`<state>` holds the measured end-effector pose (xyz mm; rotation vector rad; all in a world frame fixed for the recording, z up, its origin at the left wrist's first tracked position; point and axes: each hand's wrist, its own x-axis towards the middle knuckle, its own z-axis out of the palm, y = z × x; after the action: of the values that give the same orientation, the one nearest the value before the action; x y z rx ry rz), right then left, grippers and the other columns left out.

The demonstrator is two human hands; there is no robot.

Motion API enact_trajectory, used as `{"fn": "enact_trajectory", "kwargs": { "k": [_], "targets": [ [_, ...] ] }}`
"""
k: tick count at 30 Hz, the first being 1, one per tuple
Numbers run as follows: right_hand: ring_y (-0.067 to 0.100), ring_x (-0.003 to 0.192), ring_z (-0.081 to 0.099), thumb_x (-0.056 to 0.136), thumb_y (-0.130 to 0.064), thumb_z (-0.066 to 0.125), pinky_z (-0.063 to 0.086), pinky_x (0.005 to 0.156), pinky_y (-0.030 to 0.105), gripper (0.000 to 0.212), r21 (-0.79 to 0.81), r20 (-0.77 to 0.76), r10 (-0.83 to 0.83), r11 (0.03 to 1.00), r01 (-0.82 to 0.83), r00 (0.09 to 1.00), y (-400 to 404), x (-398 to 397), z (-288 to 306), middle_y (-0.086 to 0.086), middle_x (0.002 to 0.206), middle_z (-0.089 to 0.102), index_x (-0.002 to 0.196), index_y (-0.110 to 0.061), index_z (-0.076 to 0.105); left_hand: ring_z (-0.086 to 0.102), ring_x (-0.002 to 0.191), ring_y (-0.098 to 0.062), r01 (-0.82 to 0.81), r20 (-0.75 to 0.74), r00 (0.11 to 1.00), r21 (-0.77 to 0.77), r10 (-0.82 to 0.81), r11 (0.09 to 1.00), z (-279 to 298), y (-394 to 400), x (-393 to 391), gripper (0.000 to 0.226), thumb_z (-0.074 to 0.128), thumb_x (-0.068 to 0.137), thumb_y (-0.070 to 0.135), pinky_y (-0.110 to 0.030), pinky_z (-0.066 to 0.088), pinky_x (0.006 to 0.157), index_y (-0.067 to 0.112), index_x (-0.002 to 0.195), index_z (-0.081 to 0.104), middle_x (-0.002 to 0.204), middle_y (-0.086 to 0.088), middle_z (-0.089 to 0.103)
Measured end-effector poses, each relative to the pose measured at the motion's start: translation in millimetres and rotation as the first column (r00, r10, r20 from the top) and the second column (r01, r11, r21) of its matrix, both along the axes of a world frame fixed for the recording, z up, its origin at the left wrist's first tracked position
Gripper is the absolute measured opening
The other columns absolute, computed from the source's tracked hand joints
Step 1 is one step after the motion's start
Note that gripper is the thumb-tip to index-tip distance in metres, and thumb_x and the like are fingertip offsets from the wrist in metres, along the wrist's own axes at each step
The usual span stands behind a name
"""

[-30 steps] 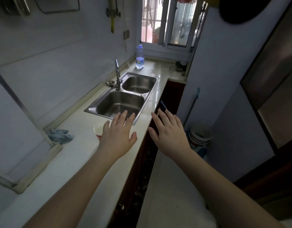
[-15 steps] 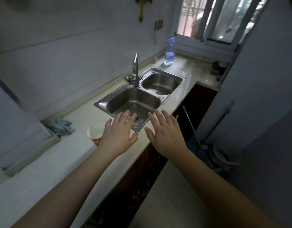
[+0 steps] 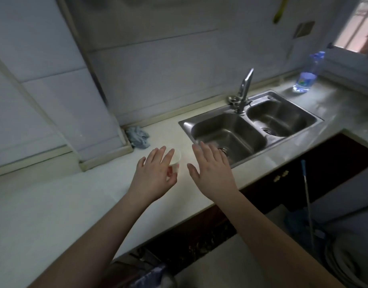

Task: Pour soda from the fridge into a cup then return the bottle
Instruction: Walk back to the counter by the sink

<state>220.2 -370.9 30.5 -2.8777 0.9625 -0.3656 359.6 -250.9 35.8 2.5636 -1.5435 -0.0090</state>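
Two bare forearms reach forward from the bottom edge over the pale, smooth countertop. The left hand is spread flat, palm down, fingers apart and holding nothing; it now covers the near part of the cup, whereas half a second ago the cup stood clear to its left. Whether the fingers touch the cup, I cannot tell. The right hand is likewise spread wide and empty, just beside the cup on the right; its fingertips lie over the near rim of the sink. The view has swung left since the earlier frames, so the window has slid almost out at the upper right.

The cup is a small round one with a white inside and a reddish outer wall, standing upright on the counter left of the sink. Behind it, a crumpled grey-blue cloth lies against the wall corner. The sink is brushed steel with two rounded basins, and a slanted chrome faucet rises at its back. Farther off, a clear plastic bottle with a blue label stands near the window. No soda bottle or fridge is in view.
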Motion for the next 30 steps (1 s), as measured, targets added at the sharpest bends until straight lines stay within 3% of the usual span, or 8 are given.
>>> {"fn": "enact_trajectory", "kwargs": {
  "k": [3,9,16,27,30],
  "targets": [
    [0.03,0.141,0.028,0.092,-0.057,0.01,0.023,0.115,0.049,0.07,0.015,-0.027,0.046,0.999,-0.046,0.999,-1.7,23.3,-6.5,0.008,0.152,0.035,0.147,-0.019,0.032,0.018,0.148,-0.02,-0.047,-0.051,0.998,-0.013,0.046,0.999,-6.2,9.8,15.5,0.067,0.033,0.094,0.054,-0.042,0.024,0.115,0.026,0.153,0.022,0.161,0.0,0.022],
    [0.03,0.14,0.031,0.095,-0.053,0.023,0.021,0.114,0.045,0.062,0.009,-0.09,0.165,0.986,-0.165,0.982,-16.1,59.4,-28.0,0.008,0.15,0.038,0.145,-0.018,0.034,0.013,0.149,-0.02,-0.101,-0.05,0.994,0.005,0.101,0.995,-22.6,3.1,51.8,0.068,0.039,0.096,0.053,-0.044,0.021,0.116,0.026,0.154,0.018,0.162,-0.001,0.017],
    [0.029,0.141,0.029,0.097,-0.051,0.025,0.023,0.113,0.046,0.06,0.026,-0.109,0.171,0.985,-0.169,0.979,-34.5,83.4,-44.4,0.007,0.152,0.036,0.146,-0.019,0.032,0.01,0.15,-0.025,-0.1,-0.089,0.991,0.002,0.1,0.995,-39.7,-25.1,65.8,0.077,0.04,0.095,0.056,-0.048,0.022,0.117,0.026,0.156,0.003,0.164,-0.005,0.006],
    [0.026,0.145,0.019,0.097,-0.048,0.025,0.01,0.118,0.041,0.06,0.1,-0.097,0.282,0.957,-0.273,0.954,-82.0,95.0,-78.5,0.007,0.156,0.026,0.15,-0.02,0.024,0.01,0.149,-0.028,-0.13,-0.086,0.987,0.097,0.138,0.987,-87.3,-81.4,61.5,0.07,0.043,0.095,0.047,-0.05,0.023,0.115,0.025,0.154,0.013,0.162,-0.007,0.01],
    [0.026,0.145,0.021,0.097,-0.046,0.028,0.015,0.118,0.043,0.059,0.127,-0.095,0.347,0.934,-0.334,0.933,-100.7,96.7,-85.4,0.007,0.156,0.026,0.15,-0.02,0.025,0.017,0.148,-0.032,-0.186,-0.057,0.979,0.129,0.194,0.974,-96.4,-93.3,57.9,0.073,0.047,0.093,0.048,-0.055,0.028,0.112,0.023,0.153,0.016,0.162,-0.011,0.014]
  ]
}}
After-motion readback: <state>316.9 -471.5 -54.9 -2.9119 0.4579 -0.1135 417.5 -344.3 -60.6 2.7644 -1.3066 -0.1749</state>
